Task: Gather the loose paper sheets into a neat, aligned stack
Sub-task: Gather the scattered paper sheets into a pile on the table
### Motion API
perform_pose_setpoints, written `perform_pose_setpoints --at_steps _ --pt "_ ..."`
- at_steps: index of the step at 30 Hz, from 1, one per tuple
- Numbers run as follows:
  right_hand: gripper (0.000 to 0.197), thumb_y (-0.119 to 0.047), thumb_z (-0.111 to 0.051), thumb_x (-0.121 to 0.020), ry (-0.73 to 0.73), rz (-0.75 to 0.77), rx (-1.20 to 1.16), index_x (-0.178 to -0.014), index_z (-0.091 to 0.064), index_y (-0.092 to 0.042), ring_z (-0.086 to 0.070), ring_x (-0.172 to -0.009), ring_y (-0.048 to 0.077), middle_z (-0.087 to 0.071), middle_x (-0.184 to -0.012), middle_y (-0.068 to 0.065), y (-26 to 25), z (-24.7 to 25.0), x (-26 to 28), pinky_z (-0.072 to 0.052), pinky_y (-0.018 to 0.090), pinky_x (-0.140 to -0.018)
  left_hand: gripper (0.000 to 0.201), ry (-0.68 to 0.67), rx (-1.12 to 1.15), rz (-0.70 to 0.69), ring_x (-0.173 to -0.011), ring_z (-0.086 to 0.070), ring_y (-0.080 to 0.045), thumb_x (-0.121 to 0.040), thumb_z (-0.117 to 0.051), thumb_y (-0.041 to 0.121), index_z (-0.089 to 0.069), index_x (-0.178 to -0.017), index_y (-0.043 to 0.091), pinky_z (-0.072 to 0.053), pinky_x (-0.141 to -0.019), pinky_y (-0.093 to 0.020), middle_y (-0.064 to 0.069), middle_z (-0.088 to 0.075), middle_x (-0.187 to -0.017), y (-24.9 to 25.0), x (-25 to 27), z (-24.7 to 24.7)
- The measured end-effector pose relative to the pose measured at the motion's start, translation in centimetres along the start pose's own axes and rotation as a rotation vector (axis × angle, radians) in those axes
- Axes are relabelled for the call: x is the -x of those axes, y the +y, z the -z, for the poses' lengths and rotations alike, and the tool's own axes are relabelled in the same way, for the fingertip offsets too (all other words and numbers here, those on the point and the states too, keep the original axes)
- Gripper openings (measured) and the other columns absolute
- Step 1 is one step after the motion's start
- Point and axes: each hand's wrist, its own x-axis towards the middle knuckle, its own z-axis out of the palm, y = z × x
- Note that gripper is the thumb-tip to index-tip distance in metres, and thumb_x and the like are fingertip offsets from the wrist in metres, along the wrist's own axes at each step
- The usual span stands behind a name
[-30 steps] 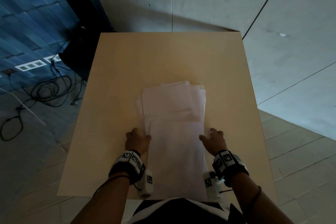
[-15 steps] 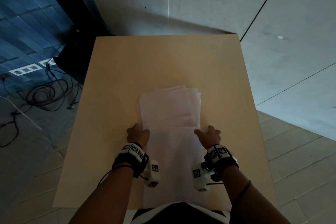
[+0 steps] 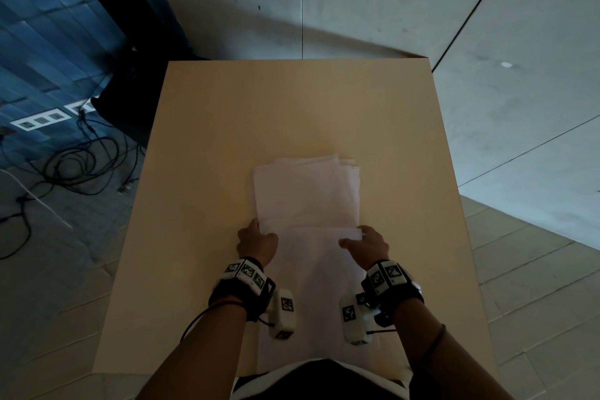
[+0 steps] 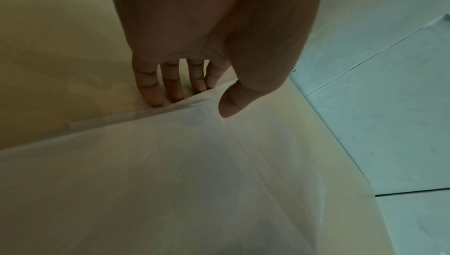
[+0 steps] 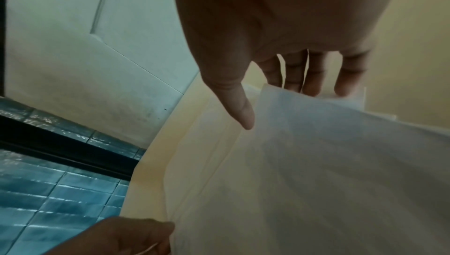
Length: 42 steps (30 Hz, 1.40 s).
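A pile of white paper sheets (image 3: pixel 306 198) lies on the tan table (image 3: pixel 227 123), its far edges fanned unevenly, with a longer sheet (image 3: pixel 311 289) reaching back to the near edge. My left hand (image 3: pixel 256 239) is at the pile's left edge. Its straight fingers (image 4: pixel 151 93) press against that edge, and the thumb hovers over the paper (image 4: pixel 170 172). At the right edge, my right hand (image 3: pixel 363 240) pinches a raised sheet corner (image 5: pixel 316 124), fingers (image 5: pixel 314 78) under it and thumb on top.
The table top beyond and beside the pile is bare wood. Its left and right edges drop to the floor. Black cables (image 3: pixel 71 169) and a dark object lie on the floor at the left. A grey wall stands behind the table.
Both hands slid forward along the pile's sides and drew closer together. The pile looks narrower and more squared. My right hand now has a sheet corner raised.
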Motion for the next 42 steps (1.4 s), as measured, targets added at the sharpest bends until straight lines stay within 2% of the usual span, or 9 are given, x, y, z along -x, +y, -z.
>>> perform_pose_setpoints --at_steps 3,8,15,18,20,27,34,37,42 --pt "0.074 -0.045 -0.075 -0.065 -0.03 -0.003 -0.03 -0.131 -0.057 -0.016 -0.049 -0.126 0.035 -0.053 -0.138 0.011 -0.3 0.1 -0.5 -0.04 0.044 -0.108 0.084 -0.022 0.038 0.006 -0.12 -0.052 -0.041 -0.061 -0.05 0.038 -0.043 -0.142 0.017 -0.045 -0.105 -0.047 -0.017 -0.046 -0.142 -1.0 -1.5 0.1" --pt "0.072 -0.029 -0.075 -0.076 0.032 -0.041 -0.082 -0.135 -0.045 -0.004 -0.045 -0.124 0.041 -0.032 -0.138 0.018 -0.7 -0.2 0.2 -0.042 0.043 -0.104 0.087 -0.04 0.124 -0.016 -0.124 -0.05 -0.04 -0.058 -0.054 0.035 -0.044 -0.142 0.016 -0.044 -0.106 -0.047 -0.016 -0.043 -0.146 -1.1 -1.5 0.2" --pt "0.079 -0.046 -0.076 -0.056 0.03 0.015 -0.113 -0.125 -0.061 -0.011 -0.057 -0.118 0.035 -0.061 -0.129 0.015 -0.1 -1.3 -2.0 -0.047 0.046 -0.101 0.089 -0.039 0.107 -0.035 -0.126 -0.048 -0.04 -0.058 -0.055 0.038 -0.041 -0.144 0.018 -0.043 -0.107 -0.046 -0.016 -0.04 -0.148 -1.8 -2.1 -0.2" --pt "0.083 -0.044 -0.076 -0.064 -0.007 -0.016 -0.104 -0.136 -0.052 -0.01 -0.045 -0.13 0.037 -0.046 -0.144 0.015 -1.0 -0.3 -0.6 -0.04 0.044 -0.108 0.087 -0.051 0.078 -0.049 -0.12 -0.053 -0.039 -0.057 -0.055 0.04 -0.045 -0.141 0.02 -0.047 -0.103 -0.046 -0.015 -0.047 -0.143 -2.4 -2.7 -0.3" --pt "0.076 -0.036 -0.075 -0.075 -0.028 -0.011 -0.135 -0.139 -0.047 -0.005 -0.042 -0.13 0.036 -0.038 -0.144 0.016 -1.0 -0.2 -0.3 -0.04 0.038 -0.103 0.088 -0.047 0.074 -0.055 -0.117 -0.056 -0.039 -0.055 -0.057 0.041 -0.047 -0.14 0.022 -0.049 -0.101 -0.046 -0.015 -0.05 -0.141 -2.8 -3.4 -0.4" --pt "0.072 -0.027 -0.081 -0.067 -0.042 0.032 -0.214 -0.128 -0.051 -0.003 -0.059 -0.114 0.035 -0.061 -0.127 0.017 -1.7 -1.4 -0.3 -0.05 0.044 -0.096 0.092 -0.053 0.038 -0.063 -0.116 -0.057 -0.038 -0.05 -0.058 0.048 -0.048 -0.139 0.024 -0.049 -0.1 -0.047 -0.014 -0.052 -0.138 -3.8 -4.9 -1.0" --pt "0.069 -0.03 -0.072 -0.076 0.076 0.038 -0.004 -0.134 -0.044 -0.003 -0.033 -0.127 0.039 -0.031 -0.139 0.015 -1.9 -2.4 0.5 -0.038 0.044 -0.101 0.099 -0.064 0.028 -0.061 -0.118 -0.056 -0.038 -0.046 -0.055 0.054 -0.045 -0.14 0.025 -0.049 -0.101 -0.048 -0.014 -0.051 -0.14 -4.6 -5.9 -1.5" --pt "0.074 -0.03 -0.073 -0.074 0.093 0.044 -0.024 -0.135 -0.04 -0.005 -0.037 -0.127 0.039 -0.034 -0.136 0.016 -2.0 -2.6 0.5 -0.039 0.047 -0.102 0.1 -0.059 0.013 -0.071 -0.119 -0.055 -0.039 -0.046 -0.055 0.055 -0.045 -0.14 0.023 -0.048 -0.102 -0.049 -0.015 -0.05 -0.141 -4.3 -5.5 -1.3" --pt "0.07 -0.038 -0.073 -0.075 0.067 0.025 -0.024 -0.133 -0.048 -0.008 -0.038 -0.128 0.038 -0.046 -0.135 0.017 -2.4 -1.6 -0.3 -0.035 0.041 -0.102 0.095 -0.061 -0.002 -0.084 -0.12 -0.053 -0.04 -0.052 -0.057 0.051 -0.045 -0.14 0.017 -0.046 -0.103 -0.049 -0.018 -0.049 -0.141 -3.9 -5.0 -1.3"
